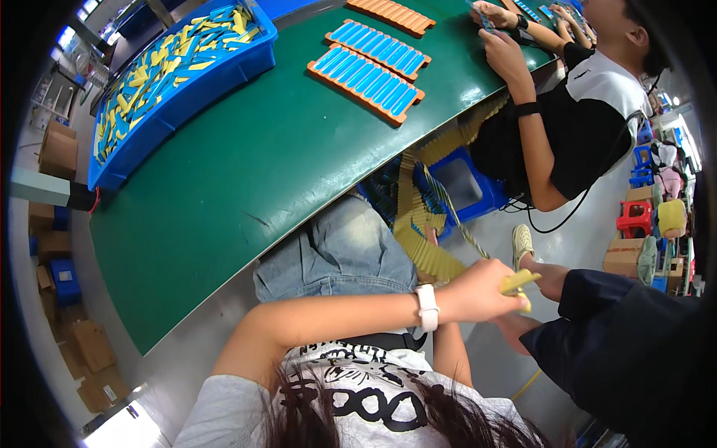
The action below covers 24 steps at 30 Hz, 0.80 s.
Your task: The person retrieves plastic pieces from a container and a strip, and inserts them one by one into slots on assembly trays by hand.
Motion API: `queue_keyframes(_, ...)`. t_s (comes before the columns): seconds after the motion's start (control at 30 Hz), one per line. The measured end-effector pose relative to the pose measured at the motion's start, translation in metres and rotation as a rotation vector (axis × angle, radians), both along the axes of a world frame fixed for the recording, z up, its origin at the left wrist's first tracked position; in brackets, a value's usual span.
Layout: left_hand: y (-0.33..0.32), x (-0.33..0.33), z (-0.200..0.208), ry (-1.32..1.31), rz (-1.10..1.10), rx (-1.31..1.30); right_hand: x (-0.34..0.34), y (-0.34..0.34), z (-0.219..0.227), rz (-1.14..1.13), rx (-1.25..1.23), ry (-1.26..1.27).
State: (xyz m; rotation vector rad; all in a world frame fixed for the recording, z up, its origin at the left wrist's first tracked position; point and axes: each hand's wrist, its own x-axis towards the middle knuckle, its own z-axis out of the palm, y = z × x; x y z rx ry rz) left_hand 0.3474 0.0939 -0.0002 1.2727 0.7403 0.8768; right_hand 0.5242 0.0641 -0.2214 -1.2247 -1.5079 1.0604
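My left arm, with a white watch, reaches across my body to the right. My left hand (478, 290) is closed on yellow strips (520, 282), which stick out past the fingers. Below and beyond the hand hangs a long band of narrow yellow strips (426, 254) set side by side. A twisted dark-and-pale band (452, 205) runs down next to it. My right forearm (452, 355) passes under the left wrist. A bit of skin among the bands may be my right hand; its fingers cannot be made out.
A blue bin (183, 112) of blue and yellow pieces stands on the green table (224, 201). Orange trays (366, 82) lie at the far side, two filled with blue pieces. At right, a co-worker (575, 112) sits by a blue stool (467, 187); another person's legs (597, 299) are close by.
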Motion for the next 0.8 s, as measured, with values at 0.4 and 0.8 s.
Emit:
queue_keyframes(0.4,0.051,0.012,0.004,0.088,0.032,0.287,-0.020,0.025,0.034,-0.055,-0.185,0.342)
queue_keyframes(0.8,0.041,-0.054,-0.111,0.740,0.128,0.229,0.004,0.018,0.221,0.463,0.295,1.014)
